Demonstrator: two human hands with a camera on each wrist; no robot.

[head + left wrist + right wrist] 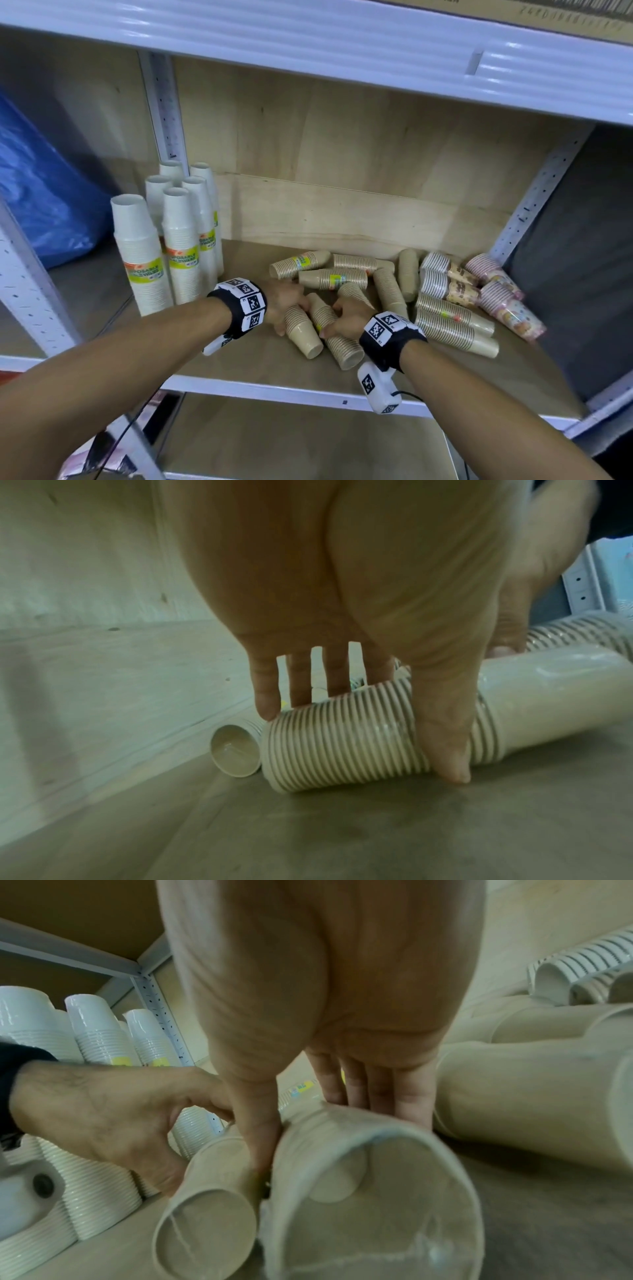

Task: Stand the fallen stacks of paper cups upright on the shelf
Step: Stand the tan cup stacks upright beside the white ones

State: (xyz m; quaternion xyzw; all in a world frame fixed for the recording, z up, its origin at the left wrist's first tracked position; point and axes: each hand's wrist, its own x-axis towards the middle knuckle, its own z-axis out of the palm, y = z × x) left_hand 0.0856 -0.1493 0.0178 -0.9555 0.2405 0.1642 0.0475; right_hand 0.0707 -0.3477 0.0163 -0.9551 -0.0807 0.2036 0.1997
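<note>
Two brown paper cup stacks lie side by side near the front of the wooden shelf (260,356). My left hand (287,308) grips the left stack (304,334) from above; in the left wrist view the thumb (445,739) and fingers curl round that stack (325,758). My right hand (342,317) grips the right stack (339,339). In the right wrist view its thumb (257,1123) sits between the two stacks and its fingers wrap the far side of the bigger stack (369,1204). Both stacks still lie on the board.
Several white cup stacks (147,253) stand upright at the left. More brown stacks (342,277) and patterned pink stacks (503,294) lie fallen behind and to the right. A blue bag (41,192) fills the neighbouring bay. The upper shelf beam (308,41) hangs overhead.
</note>
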